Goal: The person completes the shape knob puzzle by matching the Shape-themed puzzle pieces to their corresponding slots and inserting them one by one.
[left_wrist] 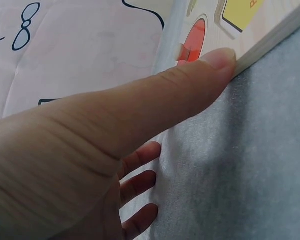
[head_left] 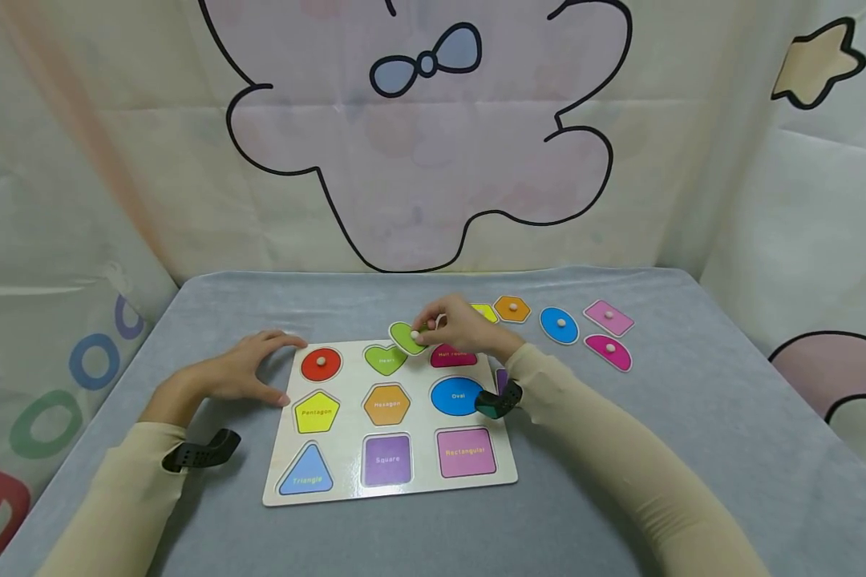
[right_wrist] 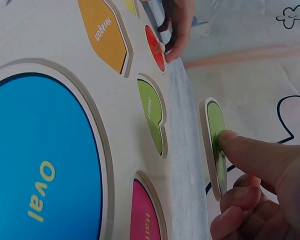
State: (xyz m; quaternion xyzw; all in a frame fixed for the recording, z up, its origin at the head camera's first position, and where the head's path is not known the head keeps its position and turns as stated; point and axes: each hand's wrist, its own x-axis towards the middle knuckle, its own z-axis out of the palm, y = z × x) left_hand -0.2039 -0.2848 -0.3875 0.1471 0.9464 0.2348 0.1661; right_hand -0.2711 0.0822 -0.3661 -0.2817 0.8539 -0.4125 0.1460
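A purple piece (head_left: 502, 380) lies mostly hidden behind the right wrist (head_left: 508, 346). The left hand (head_left: 248, 367), fingers spread, touches the board (head_left: 347, 449); the right hand (head_left: 451, 323) pinches a tilted, pale-rimmed green piece (head_left: 402, 336), partly covered, near the board's far edge. Beyond, a yellow piece (head_left: 487, 311) shows partially.

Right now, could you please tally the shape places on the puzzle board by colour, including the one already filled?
Red: 1 (circle, filled)
Green: 1 (heart)
Magenta: 1 (half round)
Yellow: 1 (pentagon)
Orange: 1 (hexagon)
Blue: 2 (oval, triangle)
Purple: 1 (square)
Pink: 1 (rectangle)
Total: 9
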